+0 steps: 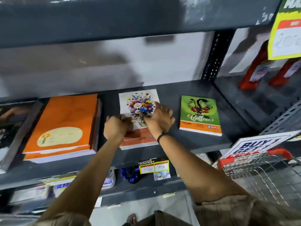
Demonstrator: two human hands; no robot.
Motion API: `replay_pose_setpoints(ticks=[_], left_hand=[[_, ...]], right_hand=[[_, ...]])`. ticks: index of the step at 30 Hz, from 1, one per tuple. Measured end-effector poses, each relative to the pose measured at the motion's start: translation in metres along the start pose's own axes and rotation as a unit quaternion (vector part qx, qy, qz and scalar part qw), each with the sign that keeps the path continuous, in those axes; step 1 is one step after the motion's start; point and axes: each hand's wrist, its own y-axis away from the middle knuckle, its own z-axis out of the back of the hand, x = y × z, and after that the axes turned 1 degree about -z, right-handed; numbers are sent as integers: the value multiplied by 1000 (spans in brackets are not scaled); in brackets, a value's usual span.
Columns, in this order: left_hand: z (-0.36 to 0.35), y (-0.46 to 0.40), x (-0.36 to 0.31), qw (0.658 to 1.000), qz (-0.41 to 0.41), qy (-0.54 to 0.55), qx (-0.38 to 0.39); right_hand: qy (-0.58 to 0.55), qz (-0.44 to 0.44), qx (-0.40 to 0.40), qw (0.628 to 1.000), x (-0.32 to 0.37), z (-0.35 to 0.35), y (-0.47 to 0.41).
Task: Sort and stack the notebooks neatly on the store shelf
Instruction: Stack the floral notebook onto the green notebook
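head view: both hands, left [114, 128] right [158, 119], pressed on glossy rectangular floral notebook [138, 103], flat on dark shelf [195, 141].

The person wore short khaki sleeves [228, 207], a dark wristband [162, 135] on the right wrist, and sandals [132, 219].

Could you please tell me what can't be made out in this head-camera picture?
- Floral notebook: lower cover hidden by left hand and right hand.
- Price tags: too small and blurred.
- Dark book: cut off by left edge.
- Yellow sign: blurred, cut off.
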Motion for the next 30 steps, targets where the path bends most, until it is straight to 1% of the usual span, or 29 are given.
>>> replay_pose_setpoints(ticks=[3,5,6,7,8,9,10,12,14,15,17,18,19,21,23,25,26,27,30], left_hand=[[-3,10,5,993,-6,-113,-22],[-1,16,-4,985,-43,-154,-61],[-1,17,-9,982,-77,-150,-86],[-4,17,-17,979,-120,-127,-107],[-9,20,-28,977,-162,-82,-115],[-12,23,-40,976,-190,-22,-102],[-23,26,-55,974,-210,39,-73],[-45,38,-86,970,-223,99,18],[-72,45,-109,969,-200,85,120],[-89,48,-119,967,-183,57,168],[-119,47,-129,956,-176,-19,233],[-130,46,-134,954,-173,-50,238],[-138,43,-138,958,-159,-56,233],[-147,40,-145,969,-115,-19,217],[-147,39,-148,977,-53,53,199],[-147,39,-148,968,19,143,204],[-144,39,-149,961,41,178,208],[-141,38,-150,958,44,193,209],[-114,26,-150,963,-7,206,172]], right_hand=[[40,4,32,999,-7,-7,4],[47,21,26,998,-12,-6,0],[47,28,15,998,-15,-1,-4],[42,27,0,999,-20,6,-11],[36,19,-18,999,-27,14,-19],[34,5,-40,999,-34,24,-26],[42,-17,-65,997,-46,35,-34],[72,-70,-89,991,-73,54,-47],[98,-128,-73,984,-99,67,-56],[107,-156,-55,980,-114,74,-58],[107,-193,-11,975,-132,80,-58],[105,-202,5,974,-139,80,-57],[106,-202,15,974,-142,80,-56],[99,-194,13,976,-145,83,-55],[69,-197,3,978,-146,87,-57],[8,-212,1,977,-148,91,-62],[-28,-216,1,976,-149,92,-64],[-62,-216,1,975,-147,93,-66],[-170,-220,-9,960,-125,85,-70]])
